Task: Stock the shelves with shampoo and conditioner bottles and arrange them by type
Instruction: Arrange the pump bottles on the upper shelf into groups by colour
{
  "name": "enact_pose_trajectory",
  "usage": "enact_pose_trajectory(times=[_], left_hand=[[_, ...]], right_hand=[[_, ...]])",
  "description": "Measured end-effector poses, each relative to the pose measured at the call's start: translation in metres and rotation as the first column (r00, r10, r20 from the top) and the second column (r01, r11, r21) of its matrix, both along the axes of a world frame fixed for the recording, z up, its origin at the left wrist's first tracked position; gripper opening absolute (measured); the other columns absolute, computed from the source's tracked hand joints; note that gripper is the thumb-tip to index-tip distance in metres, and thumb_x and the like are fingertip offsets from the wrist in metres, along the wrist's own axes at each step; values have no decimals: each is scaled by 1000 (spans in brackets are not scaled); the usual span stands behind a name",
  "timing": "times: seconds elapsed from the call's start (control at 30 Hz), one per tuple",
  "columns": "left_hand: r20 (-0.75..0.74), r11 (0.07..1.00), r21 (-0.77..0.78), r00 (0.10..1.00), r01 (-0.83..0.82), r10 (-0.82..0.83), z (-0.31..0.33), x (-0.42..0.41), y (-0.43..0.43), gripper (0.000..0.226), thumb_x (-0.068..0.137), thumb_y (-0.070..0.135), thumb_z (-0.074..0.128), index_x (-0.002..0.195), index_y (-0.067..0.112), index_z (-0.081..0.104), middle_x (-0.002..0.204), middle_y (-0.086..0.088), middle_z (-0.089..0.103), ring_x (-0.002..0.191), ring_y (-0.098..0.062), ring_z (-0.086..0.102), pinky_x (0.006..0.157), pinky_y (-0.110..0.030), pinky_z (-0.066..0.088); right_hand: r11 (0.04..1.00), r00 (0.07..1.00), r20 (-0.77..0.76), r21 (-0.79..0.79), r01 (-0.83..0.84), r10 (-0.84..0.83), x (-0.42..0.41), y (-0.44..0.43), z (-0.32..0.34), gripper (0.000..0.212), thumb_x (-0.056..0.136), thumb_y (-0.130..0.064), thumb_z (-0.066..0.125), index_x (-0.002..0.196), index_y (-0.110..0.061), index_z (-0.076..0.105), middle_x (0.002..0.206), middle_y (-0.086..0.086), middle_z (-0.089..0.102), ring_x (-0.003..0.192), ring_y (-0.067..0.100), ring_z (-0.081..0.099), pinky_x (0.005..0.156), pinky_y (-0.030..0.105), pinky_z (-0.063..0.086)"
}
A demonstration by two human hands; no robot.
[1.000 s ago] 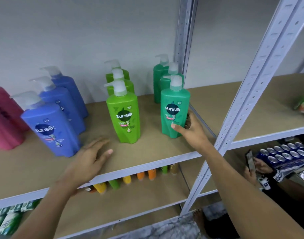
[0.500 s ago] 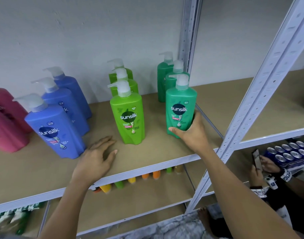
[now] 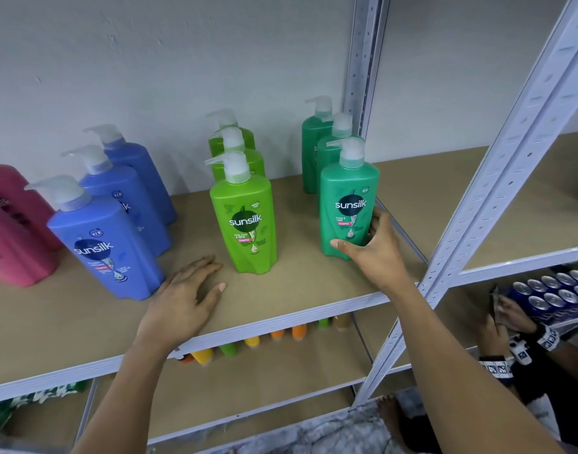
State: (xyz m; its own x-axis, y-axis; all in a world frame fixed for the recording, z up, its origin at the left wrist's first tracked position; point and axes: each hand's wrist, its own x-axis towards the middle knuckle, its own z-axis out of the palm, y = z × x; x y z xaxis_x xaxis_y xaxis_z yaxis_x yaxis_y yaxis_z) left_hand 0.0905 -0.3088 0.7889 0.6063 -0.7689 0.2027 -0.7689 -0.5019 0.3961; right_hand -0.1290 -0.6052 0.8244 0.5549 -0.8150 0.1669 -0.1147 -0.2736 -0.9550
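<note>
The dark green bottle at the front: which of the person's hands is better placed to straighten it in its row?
Right. The right hand grips the dark green bottle low down. The left hand lies flat on the shelf, with the light green bottle standing in between.

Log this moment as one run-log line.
right hand: grips front teal bottle, upright on shelf | left hand: rests flat on shelf | lime bottles, blue bottles: untouched

Front blue plastic pump bottle (image 3: 104,247) reads "sunsilk" w/ "NEW" badge; front lime-green plastic pump bottle (image 3: 245,224) "sunsilk", "SHAMPOO"; front teal-green plastic pump bottle (image 3: 348,208) "sunsilk", "NEW", "SHAMPOO"; smaller print illegible.
</note>
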Motion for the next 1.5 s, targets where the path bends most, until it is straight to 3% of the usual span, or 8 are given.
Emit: enact_pose_trajectory(times=[0.13, 0.37, 0.47, 0.67, 0.87, 1.2, 1.5], left_hand=[[1, 1000, 5, 1000, 1, -1, 0, -1, 0, 64, 90, 71, 33, 141, 37, 52, 154, 20, 41, 141, -8, 39, 119, -41, 32], [2, 1000, 21, 1000, 2, -2, 1, 0, 0, 65, 89, 72, 32, 141, 37, 52, 154, 20, 42, 142, -7, 38, 119, -39, 31], [-10, 1000, 13, 1000, -5, 5, 0, 1, 0, 64, 89, 72, 34, 141, 38, 52, 153, 20, 42, 142, -9, 39, 119, -40, 33], [-11, 1000, 14, 1000, -14, 15, 0, 1, 0, 67, 88, 74, 33, 142, 37, 51, 155, 20, 40, 143, -9, 37, 119, -42, 33], [19, 995, 81, 998, -64, 63, 2, -3, -3, 84, 84, 77, 23, 151, 32, 42, 163, 12, 30, 152, -7, 19, 125, -37, 18], [24, 993, 99, 998, -62, 60, 3, -2, -3, 85, 84, 77, 22, 152, 31, 42, 163, 9, 30, 152, -8, 19, 125, -38, 17], [14, 991, 110, 997, -80, 79, 7, -5, -4, 83, 84, 77, 24, 150, 31, 44, 162, 9, 32, 152, -9, 22, 124, -38, 20]], right_hand=[[998, 999, 31, 48, -37, 36, -4, -3, -2, 80, 69, -17, 93, 131, -30, 46, 124, -17, 64, 114, 2, 63, 97, 32, 56], [998, 998, 49, 54, -42, 39, -8, -1, 2, 68, 76, -15, 88, 124, -43, 49, 125, -14, 65, 114, 2, 62, 87, 18, 53], [998, 998, 66, 52, -25, 22, -7, -1, 0, 64, 76, -12, 87, 115, -49, 52, 121, -19, 66, 110, -1, 64, 90, 20, 55], [997, 994, 108, 75, 16, -24, -5, -2, -5, 73, 76, -11, 87, 129, -43, 49, 123, -17, 66, 114, 3, 64, 98, 32, 55], [997, 993, 112, 79, 24, -33, -5, -4, -7, 72, 76, -11, 87, 130, -42, 50, 121, -19, 67, 114, 5, 65, 99, 36, 56], [998, 995, 100, 58, -3, -3, -7, -8, -7, 71, 77, -14, 86, 132, -40, 50, 126, -15, 66, 114, 4, 64, 91, 25, 56], [1000, 998, 60, 24, 20, -21, -6, -10, -10, 71, 76, -20, 87, 129, -45, 49, 125, -17, 65, 114, 5, 63, 94, 32, 56]])
